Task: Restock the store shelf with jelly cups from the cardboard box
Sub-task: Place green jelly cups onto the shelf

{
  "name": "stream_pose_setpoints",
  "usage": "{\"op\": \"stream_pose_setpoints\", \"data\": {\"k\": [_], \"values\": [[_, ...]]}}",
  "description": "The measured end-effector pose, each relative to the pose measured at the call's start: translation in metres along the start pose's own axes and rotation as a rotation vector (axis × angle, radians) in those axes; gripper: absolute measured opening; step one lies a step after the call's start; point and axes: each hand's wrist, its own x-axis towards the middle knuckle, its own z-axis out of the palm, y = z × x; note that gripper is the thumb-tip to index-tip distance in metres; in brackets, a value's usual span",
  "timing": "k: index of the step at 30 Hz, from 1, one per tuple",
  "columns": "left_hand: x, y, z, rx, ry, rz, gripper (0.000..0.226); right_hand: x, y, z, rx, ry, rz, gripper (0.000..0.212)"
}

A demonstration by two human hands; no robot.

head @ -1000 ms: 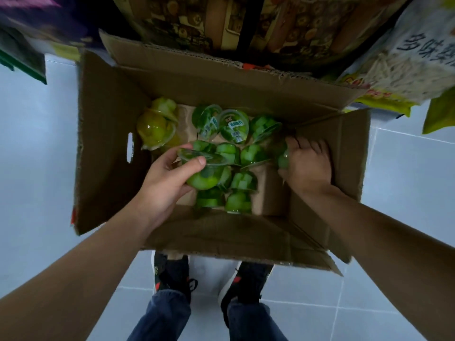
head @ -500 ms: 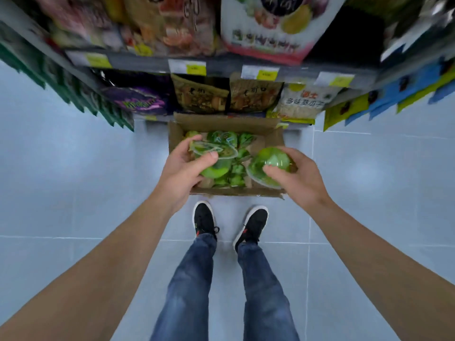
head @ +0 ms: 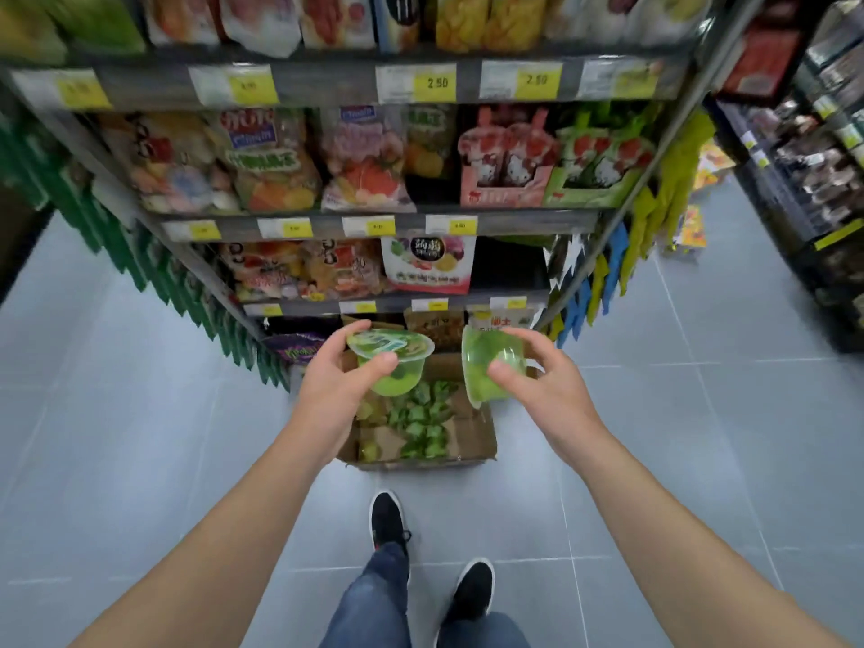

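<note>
Both cups are now lifted well above the cardboard box [head: 472, 441], which was just under my hands a moment ago. I am gripping an upright green jelly cup [head: 392, 364] in my left hand [head: 334, 390], fingers curled round its clear plastic rim, while my right hand [head: 544, 383] is clasping a tilted jelly cup [head: 488, 367].
</note>
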Motion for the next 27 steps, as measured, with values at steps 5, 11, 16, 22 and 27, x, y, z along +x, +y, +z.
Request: {"op": "stream_pose_setpoints", "data": {"k": [5,11,16,22,27], "values": [[-0.038,0.021,0.025,0.048,-0.009,0.071,0.069,-0.033,-0.013,-0.014,0.104,0.034,0.009,0.063],[-0.052,0.042,0.039,0.062,-0.012,0.134,0.073,-0.041,-0.036,-0.018,0.484,-0.046,0.075,0.040],[-0.046,0.067,0.026,0.042,0.005,0.176,0.078,-0.032,-0.073,-0.020,0.502,-0.153,0.056,0.026],[-0.023,0.131,0.009,0.058,0.026,0.303,0.075,0.004,-0.131,-0.004,0.271,-0.043,-0.203,0.029],[0.004,0.211,0.000,-0.008,-0.012,0.453,0.069,0.041,-0.201,0.001,0.221,0.159,-0.410,0.037]]}}
